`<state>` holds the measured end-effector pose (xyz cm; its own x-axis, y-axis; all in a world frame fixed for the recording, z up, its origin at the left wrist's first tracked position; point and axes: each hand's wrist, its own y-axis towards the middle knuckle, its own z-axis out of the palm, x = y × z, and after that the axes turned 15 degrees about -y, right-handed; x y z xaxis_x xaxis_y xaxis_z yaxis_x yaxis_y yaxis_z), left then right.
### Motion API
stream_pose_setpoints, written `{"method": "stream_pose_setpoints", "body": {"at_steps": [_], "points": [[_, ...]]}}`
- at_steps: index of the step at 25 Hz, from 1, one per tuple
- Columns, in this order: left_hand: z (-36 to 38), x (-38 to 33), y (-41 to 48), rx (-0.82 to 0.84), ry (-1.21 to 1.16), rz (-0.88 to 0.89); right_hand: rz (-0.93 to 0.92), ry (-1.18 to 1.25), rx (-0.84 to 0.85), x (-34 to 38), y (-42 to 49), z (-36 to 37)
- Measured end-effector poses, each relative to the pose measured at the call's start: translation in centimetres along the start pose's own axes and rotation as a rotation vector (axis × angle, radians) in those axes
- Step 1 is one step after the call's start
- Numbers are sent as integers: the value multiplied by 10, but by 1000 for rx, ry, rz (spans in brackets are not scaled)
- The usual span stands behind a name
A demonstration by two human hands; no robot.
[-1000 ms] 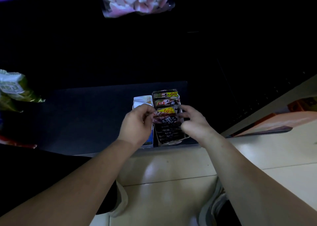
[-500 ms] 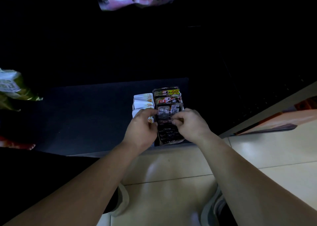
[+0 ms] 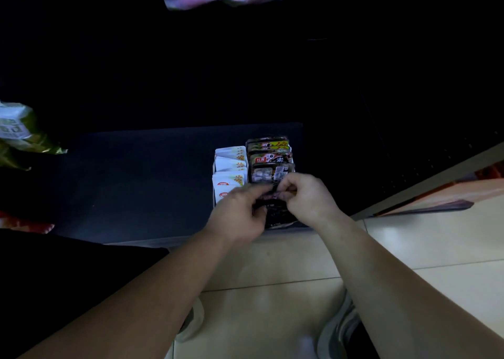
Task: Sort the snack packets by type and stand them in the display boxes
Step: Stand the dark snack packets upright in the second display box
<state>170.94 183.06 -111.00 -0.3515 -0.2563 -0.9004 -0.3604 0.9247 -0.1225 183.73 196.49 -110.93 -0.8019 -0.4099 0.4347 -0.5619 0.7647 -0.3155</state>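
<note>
The person is crouching on the tiled floor (image 3: 272,263). Both hands are now working lower and closer together than a second ago, at the front of the right display box (image 3: 283,225) on the dark shelf (image 3: 136,181).

The right hand (image 3: 308,197) is pinching the top edge of a dark snack packet (image 3: 270,195). That packet was being lifted label-up a second ago. It has since been turned, and it is now going down into the front of the row.

The left hand (image 3: 237,216) is blurring with motion. Its fingertips are reaching the packet's left corner, but I cannot tell whether they are gripping it.

Just behind, more dark packets (image 3: 270,158) are standing upright. Beside them, white snack packets (image 3: 230,165) are filling the left box. Judging by this, the packet is nearly seated and only needs releasing.
</note>
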Motion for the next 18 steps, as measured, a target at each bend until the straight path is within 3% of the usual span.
{"method": "stream_pose_setpoints", "body": {"at_steps": [4, 6, 11, 15, 18], "points": [[4, 4, -1, -15, 26, -6, -4, 159, -126, 9, 4, -9], [4, 7, 0, -51, 22, -35, -28, 116, -217, 15, 12, -14], [1, 16, -4, -38, -78, -131, 4, -177, -169, 21, 20, -11], [0, 18, -2, -47, -92, -117, 56, -274, -58, 17, 21, -11], [3, 16, -3, -88, -138, -99, 21, -279, -104, 11, 15, -14]]}}
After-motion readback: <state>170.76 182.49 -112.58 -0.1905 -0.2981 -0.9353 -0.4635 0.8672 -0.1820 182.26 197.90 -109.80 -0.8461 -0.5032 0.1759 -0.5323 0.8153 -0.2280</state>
